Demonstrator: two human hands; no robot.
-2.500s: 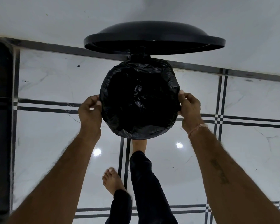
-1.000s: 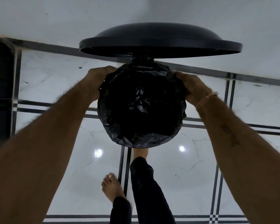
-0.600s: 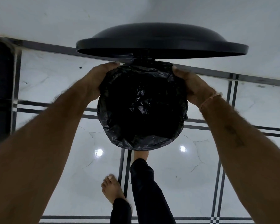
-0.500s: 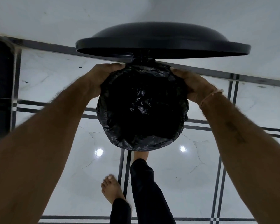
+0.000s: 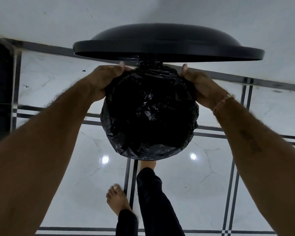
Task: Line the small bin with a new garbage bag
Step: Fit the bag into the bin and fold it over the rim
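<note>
A small round bin stands on the floor below me, its body hidden under a crinkled black garbage bag [image 5: 149, 113] that fills the inside and folds over the rim. The bin's black lid [image 5: 167, 42] stands raised behind it. My left hand [image 5: 104, 80] grips the bag's edge at the far left of the rim. My right hand [image 5: 198, 84] grips the bag's edge at the far right of the rim, near the hinge. My right foot [image 5: 147, 165] is at the bin's front base, its toes hidden under the bag.
White marble floor [image 5: 203, 184] with dark inlay lines lies all around. A pale wall [image 5: 58, 17] rises just behind the bin. A dark vertical strip [image 5: 0, 92] stands at the far left. My left foot [image 5: 117, 200] rests on the floor.
Both hands have moved from the sides of the rim to its far edge by the hinge, still gripping the bag. The lid looms larger in view.
</note>
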